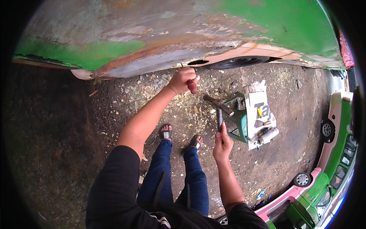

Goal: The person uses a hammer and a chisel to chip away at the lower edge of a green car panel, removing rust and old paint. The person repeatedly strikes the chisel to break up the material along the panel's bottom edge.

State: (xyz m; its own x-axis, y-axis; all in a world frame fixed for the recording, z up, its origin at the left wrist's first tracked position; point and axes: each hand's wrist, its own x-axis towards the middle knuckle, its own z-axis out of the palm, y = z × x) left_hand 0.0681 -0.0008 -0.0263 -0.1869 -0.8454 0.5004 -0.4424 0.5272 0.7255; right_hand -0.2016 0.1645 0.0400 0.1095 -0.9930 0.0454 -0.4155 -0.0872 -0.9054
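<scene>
My left hand [183, 81] is closed around the red handle of a screwdriver [192, 87]. Its thin shaft sticks out on the far side of my fist, toward the lower edge of a worn car body [160, 53], close to a dark hole [198, 62]. Whether the tip touches the metal I cannot tell. Bare grey metal, rust and patches of green and pink paint cover the car side. My right hand [222, 145] grips the dark handle of a hammer [219, 105], its head raised in front, to the right of the screwdriver and apart from it.
A green stool [241, 124] stands at my right, with a white printed sheet [253, 100], a spray can [268, 135] and small tools. Paint flakes [152, 88] litter the ground before my feet. A wheel [240, 62] sits under the car; a green-and-pink car [324, 168] is at far right.
</scene>
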